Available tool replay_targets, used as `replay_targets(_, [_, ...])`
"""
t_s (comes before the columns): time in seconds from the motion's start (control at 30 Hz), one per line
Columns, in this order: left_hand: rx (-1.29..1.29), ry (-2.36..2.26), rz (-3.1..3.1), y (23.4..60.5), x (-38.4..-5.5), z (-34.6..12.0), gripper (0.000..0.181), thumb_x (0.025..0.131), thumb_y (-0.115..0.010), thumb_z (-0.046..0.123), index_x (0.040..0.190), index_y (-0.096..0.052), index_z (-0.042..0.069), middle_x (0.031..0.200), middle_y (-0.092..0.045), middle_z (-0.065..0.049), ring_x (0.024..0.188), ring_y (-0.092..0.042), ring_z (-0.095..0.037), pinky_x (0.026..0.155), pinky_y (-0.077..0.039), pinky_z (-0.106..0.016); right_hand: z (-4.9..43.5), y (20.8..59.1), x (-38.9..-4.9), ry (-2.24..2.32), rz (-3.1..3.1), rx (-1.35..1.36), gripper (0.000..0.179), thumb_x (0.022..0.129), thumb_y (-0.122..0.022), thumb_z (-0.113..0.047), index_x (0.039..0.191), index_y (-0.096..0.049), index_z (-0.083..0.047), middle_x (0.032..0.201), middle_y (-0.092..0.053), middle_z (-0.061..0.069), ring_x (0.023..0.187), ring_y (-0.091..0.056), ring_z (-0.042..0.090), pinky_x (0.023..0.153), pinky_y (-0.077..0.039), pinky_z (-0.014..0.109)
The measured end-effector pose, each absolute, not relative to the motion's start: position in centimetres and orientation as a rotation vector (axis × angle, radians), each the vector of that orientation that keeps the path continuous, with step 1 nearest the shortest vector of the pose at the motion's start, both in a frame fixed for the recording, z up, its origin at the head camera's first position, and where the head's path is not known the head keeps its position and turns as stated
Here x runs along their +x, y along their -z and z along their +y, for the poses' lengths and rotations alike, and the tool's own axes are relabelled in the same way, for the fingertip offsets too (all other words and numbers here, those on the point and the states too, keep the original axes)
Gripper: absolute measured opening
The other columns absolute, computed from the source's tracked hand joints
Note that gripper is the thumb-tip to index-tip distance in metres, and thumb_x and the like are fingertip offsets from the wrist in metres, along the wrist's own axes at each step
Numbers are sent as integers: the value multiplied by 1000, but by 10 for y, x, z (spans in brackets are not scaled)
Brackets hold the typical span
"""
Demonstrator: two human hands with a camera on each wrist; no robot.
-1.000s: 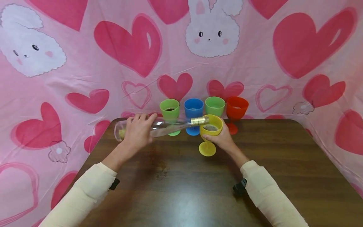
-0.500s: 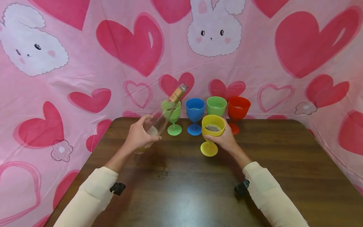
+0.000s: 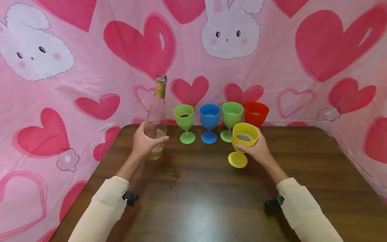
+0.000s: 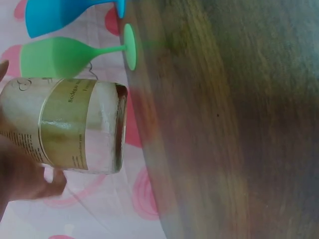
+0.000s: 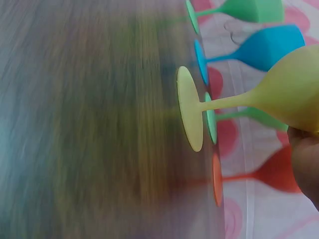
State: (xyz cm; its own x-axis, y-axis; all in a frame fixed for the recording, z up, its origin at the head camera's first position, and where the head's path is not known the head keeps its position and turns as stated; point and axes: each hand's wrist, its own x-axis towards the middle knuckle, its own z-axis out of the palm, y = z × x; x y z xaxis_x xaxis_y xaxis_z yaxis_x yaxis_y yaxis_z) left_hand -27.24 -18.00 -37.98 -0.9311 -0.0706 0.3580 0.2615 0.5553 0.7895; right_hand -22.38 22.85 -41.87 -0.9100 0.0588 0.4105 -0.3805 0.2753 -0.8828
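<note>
My left hand (image 3: 143, 143) grips a clear glass wine bottle (image 3: 158, 112), upright, with some pale liquid low inside. Its gold label (image 4: 65, 122) shows in the left wrist view, where the base appears lifted off the table. On the right, a yellow goblet (image 3: 236, 142) is held around its bowl by my right hand (image 3: 258, 149). Dark, foamy liquid lies in that goblet. In the right wrist view its foot (image 5: 190, 109) seems to hang above the tabletop. Bottle and yellow goblet are well apart.
Along the table's far edge stand a green goblet (image 3: 184, 119) with dark liquid, a blue goblet (image 3: 210, 121), another green goblet (image 3: 231, 117) and a red goblet (image 3: 257, 116). A wet-looking patch (image 3: 172, 183) marks the brown table (image 3: 196, 208). Pink heart-print cloth hangs behind.
The bottle has swung from lying with its neck over the yellow goblet's rim to upright at the left. My right hand has carried the yellow goblet slightly rightward.
</note>
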Motion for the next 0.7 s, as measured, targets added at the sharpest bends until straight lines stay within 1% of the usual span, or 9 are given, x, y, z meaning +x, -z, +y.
replay_targets(0.13, [-109,1310,-2420,384,-275,-181,85,59,-92,39,131,-54,18,121,-65,-9,110,-59,-26,97,-48,-45,253,420,-216,-1603,-2177,229,76,72,-79,5,137,-40,0,112,-54,-20,102,-55,4,88,-45,7])
replay_targets(0.4, [19,1279,-2397,390,-282,-183,84,58,-93,36,130,-55,14,123,-66,-12,113,-59,-31,100,-46,-48,304,421,-219,-1498,-2153,-18,74,74,-78,4,137,-42,-7,109,-53,-23,100,-54,-1,85,-42,3])
replay_targets(0.57, [50,1295,-2365,397,-289,-183,78,58,-93,34,124,-56,12,120,-66,-12,112,-60,-31,100,-46,-48,324,416,-228,-1466,-2152,-184,73,75,-79,-3,137,-41,-11,106,-50,-25,98,-51,-4,84,-40,2])
replay_targets(0.67, [60,1301,-2342,401,-296,-186,73,59,-93,31,120,-57,11,117,-67,-13,111,-59,-32,98,-46,-47,331,412,-234,-1426,-2184,-253,73,77,-80,-12,138,-39,-13,106,-47,-26,98,-49,-6,85,-40,3])
replay_targets(0.7, [65,1300,-2337,402,-298,-188,72,59,-93,31,119,-58,11,116,-67,-13,110,-59,-32,98,-46,-47,333,410,-236,-1414,-2199,-281,74,78,-80,-15,139,-39,-14,106,-46,-26,98,-48,-6,87,-40,6])
